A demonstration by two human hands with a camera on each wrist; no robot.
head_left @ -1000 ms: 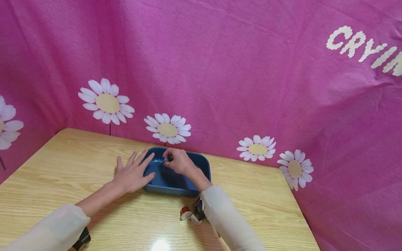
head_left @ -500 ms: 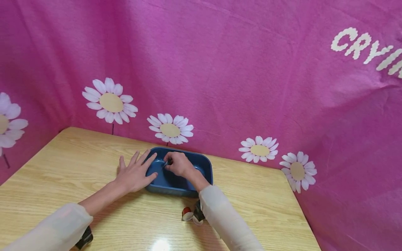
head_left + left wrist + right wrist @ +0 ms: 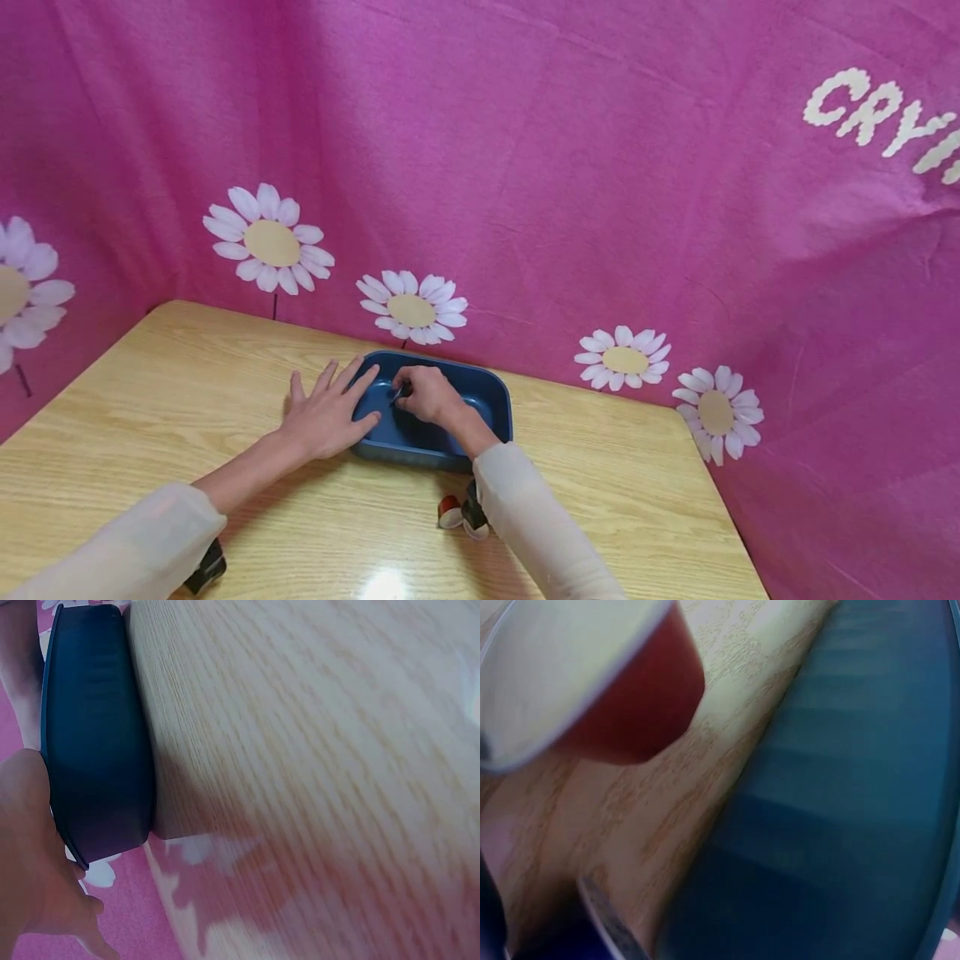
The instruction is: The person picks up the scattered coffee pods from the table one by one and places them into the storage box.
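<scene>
A dark blue rectangular tray [image 3: 420, 457] with raised walls stands near the table's back edge in the head view. My left hand [image 3: 324, 421] lies over its left end with fingers spread straight; the left wrist view shows this hand [image 3: 37, 847] against the rim. Inside the tray, toward the back left, my right hand [image 3: 427, 393] pinches a small dark coffee capsule [image 3: 402, 390], mostly hidden by the fingers. On the table before the tray lies a red coffee capsule [image 3: 449, 511] with a pale lid. Another pale-lidded capsule [image 3: 476, 531] sits beside it, partly behind the right wrist's black camera.
The wooden table [image 3: 360, 525] meets a pink cloth [image 3: 525, 208] printed with daisies at the back. In the right wrist view, a dark blue capsule [image 3: 570, 941] shows at the bottom left, close to the tray's outer wall [image 3: 840, 787].
The head view has shifted slightly, so the scene sits a little farther right. My right hand stays in the tray with the capsule, its fingers slightly lower. My left hand keeps its place.
</scene>
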